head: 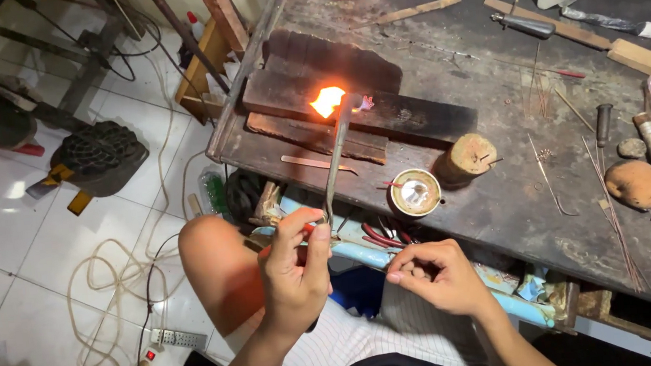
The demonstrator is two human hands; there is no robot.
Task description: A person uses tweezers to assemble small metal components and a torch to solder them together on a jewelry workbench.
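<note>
- Torch (336, 154): thin metal tube, nozzle end over the charred wooden block (382, 110) on the workbench (503, 213); orange flame (327, 100) burns at its tip, against the block.
- Left hand (293, 277): raised over the bare knee, wrist bent up, thumb and forefinger pinching the torch's lower end.
- Right hand (438, 275): low at the bench edge, fingers curled and pressed together at the tips; possibly holding something small, cannot tell.
- Nearby: small round tin (415, 192), wooden stump (468, 157).
</note>
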